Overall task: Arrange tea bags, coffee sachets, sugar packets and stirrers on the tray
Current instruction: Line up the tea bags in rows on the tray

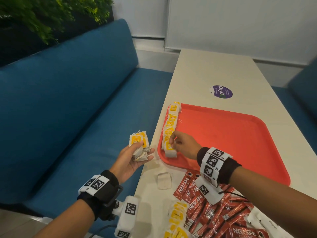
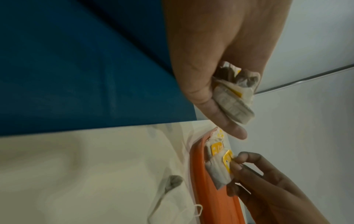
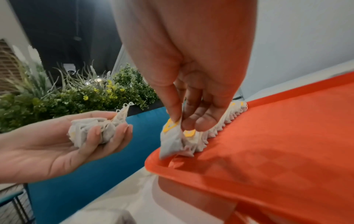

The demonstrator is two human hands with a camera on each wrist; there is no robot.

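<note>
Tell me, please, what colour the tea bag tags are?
Yellow tags, clearest in the head view.

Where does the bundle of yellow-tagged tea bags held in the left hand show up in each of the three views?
Head: bundle of yellow-tagged tea bags left of centre, in the left hand, over the blue bench.
Left wrist: upper right of centre, against the fingers.
Right wrist: left of centre, in the upturned palm.
Shared landmark: the red plastic tray with its row of tea bags.
</note>
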